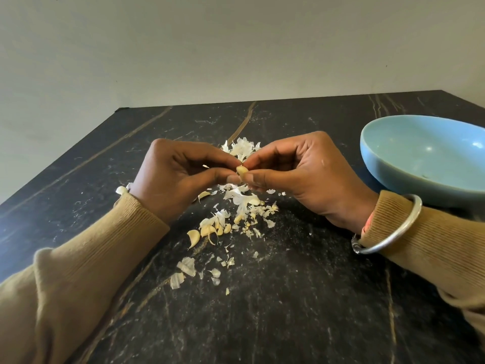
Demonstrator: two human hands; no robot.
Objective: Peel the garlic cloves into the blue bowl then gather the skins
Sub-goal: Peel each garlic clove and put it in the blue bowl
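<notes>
Both hands meet above the middle of a black marble-patterned table [288, 298] with thin brown veins. The left hand [181, 177] and the right hand [301, 177] are curled, and their thumbs and forefingers pinch one small pale yellow garlic clove [242, 171] from either side, so that the fingertips of the two hands touch around it. The clove is held in the air, clear of the table. Just beyond the fingers lies a heap of white papery garlic skins [242, 148], and more skins [241, 200] are scattered under and nearer than the hands, thinning out into loose flakes toward the near edge. Among them, near the left forearm, sits a small cluster of yellowish garlic cloves [210, 229], and one more pale clove [121, 190] lies just left of the left wrist. The round light blue ceramic bowl [388, 177] stands on the table to the right, just beyond the right wrist and apart from the skins. Both arms wear ribbed tan knit sleeves [78, 285], and a plain silver metal bangle [391, 227] circles the right cuff. A bare off-white wall [236, 48] rises behind the table's far edge.
</notes>
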